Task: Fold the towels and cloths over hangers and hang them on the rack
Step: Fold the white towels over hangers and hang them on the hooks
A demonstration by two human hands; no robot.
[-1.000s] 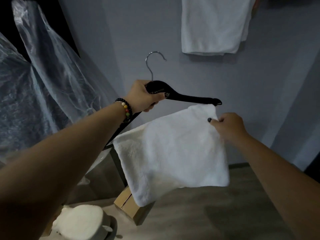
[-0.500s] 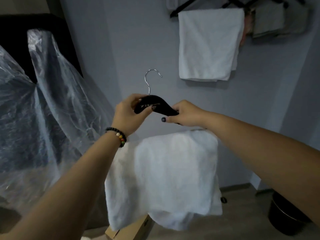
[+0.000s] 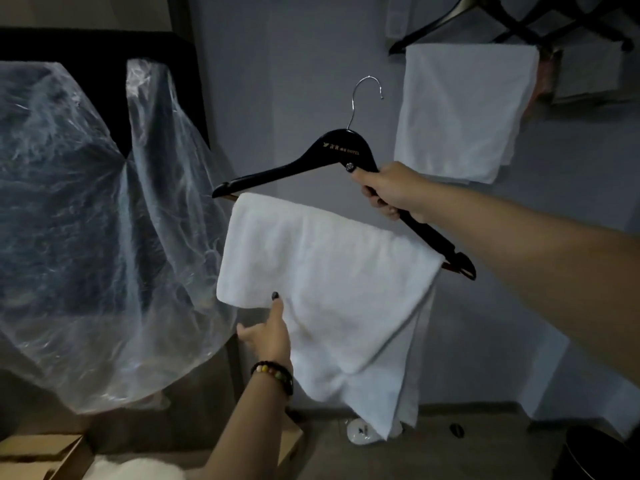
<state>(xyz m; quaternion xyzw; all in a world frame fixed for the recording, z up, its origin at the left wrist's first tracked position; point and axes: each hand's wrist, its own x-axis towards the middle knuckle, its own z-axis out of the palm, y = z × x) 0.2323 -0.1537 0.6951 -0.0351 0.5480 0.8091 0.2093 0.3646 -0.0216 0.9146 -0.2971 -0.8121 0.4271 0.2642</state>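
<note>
A black wooden hanger point(image 3: 301, 164) with a silver hook is held up in front of the grey wall, tilted down to the right. My right hand point(image 3: 394, 190) grips its right arm. A white towel point(image 3: 332, 282) is folded over the hanger's lower bar and hangs down unevenly. My left hand point(image 3: 268, 332), with a beaded bracelet on the wrist, pinches the towel's lower left edge. At the upper right, another white towel point(image 3: 460, 109) hangs on a hanger on the dark rack point(image 3: 512, 26).
A clear plastic sheet point(image 3: 104, 209) covers dark furniture on the left. Cardboard boxes point(image 3: 38, 455) sit on the floor at lower left, with a white pile point(image 3: 138, 471) at the bottom edge. A dark bin point(image 3: 599, 455) stands at lower right. More cloths point(image 3: 588, 74) hang at the far upper right.
My left hand let go of the hanger's neck and dropped to the towel's lower edge. My right hand now holds the hanger alone, raised and tilted toward the rack.
</note>
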